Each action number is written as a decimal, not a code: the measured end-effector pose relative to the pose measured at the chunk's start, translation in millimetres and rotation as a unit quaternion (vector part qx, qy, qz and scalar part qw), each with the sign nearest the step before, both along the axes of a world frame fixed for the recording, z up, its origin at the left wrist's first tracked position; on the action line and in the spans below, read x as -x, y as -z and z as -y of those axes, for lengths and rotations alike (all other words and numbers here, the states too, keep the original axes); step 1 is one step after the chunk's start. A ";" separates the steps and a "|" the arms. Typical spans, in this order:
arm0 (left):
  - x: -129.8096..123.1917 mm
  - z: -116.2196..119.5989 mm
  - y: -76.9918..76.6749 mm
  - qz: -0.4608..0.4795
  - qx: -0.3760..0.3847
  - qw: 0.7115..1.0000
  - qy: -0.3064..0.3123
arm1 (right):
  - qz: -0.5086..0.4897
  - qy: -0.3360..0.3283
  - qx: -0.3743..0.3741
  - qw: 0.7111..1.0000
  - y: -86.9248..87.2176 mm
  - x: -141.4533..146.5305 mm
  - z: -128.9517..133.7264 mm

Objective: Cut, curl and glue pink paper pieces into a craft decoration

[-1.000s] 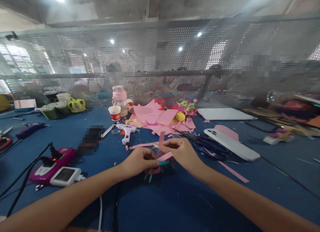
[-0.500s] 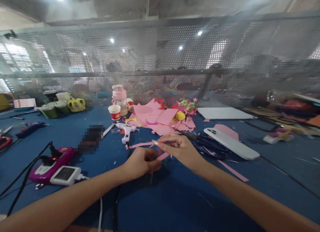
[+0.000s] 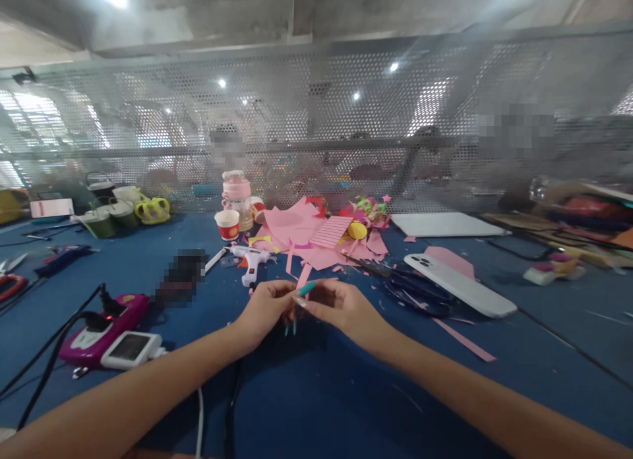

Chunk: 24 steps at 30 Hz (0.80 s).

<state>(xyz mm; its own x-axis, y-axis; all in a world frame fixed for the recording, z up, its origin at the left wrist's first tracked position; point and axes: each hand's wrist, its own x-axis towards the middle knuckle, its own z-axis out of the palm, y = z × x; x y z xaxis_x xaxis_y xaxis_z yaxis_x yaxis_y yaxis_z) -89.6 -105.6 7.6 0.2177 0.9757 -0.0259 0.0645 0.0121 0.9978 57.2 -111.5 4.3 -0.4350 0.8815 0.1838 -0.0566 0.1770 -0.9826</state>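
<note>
Both hands were found at work over the blue tabletop (image 3: 316,406), fingertips meeting at the middle of the view. The left hand (image 3: 264,315) was pinched narrow, its teal-nailed thumb laid against the lower end of a pink paper strip (image 3: 304,275). The right hand (image 3: 355,316) was likewise narrow, thumb and curled fingers meeting at the same end. The strip's free end rose away from the person, toward the paper pile. Whether its gripped end was folded or joined to another piece could not be determined, the fingers covering it.

As to progress, cutting was judged done at least in part: a loose pink strip (image 3: 465,341) lay on the right, near a white smartphone (image 3: 462,287). Handling of the held strip was judged unfinished, since it had not been set down. Larger pink sheets (image 3: 289,223) and a lined pink piece (image 3: 330,232) lay heaped beyond the hands, seemingly unused stock.

Of the tools, dark-handled scissors (image 3: 395,282) lay beside the smartphone, and a white glue gun (image 3: 251,264) lay beyond the left hand; neither was held.
</note>
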 end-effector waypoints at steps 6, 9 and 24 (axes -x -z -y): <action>3.4 0.4 0.3 -0.018 -0.022 1.000 -0.014 | -0.018 -0.033 0.023 0.999 -6.7 0.7 4.3; 3.2 1.3 0.4 -0.019 -0.017 1.000 -0.005 | -0.004 0.001 0.007 1.000 -3.1 1.9 4.9; 3.2 0.4 0.9 -0.019 -0.034 0.999 -0.012 | -0.180 0.100 0.181 0.962 0.8 6.0 1.1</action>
<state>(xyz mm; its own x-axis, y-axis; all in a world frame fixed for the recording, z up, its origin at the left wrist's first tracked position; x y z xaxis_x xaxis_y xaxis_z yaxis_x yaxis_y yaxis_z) -92.7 -106.0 6.7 0.1939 0.9805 0.0331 0.1032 -0.0539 0.9932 51.2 -112.6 3.5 -0.2153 0.9755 -0.0449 -0.4050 -0.1310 -0.9049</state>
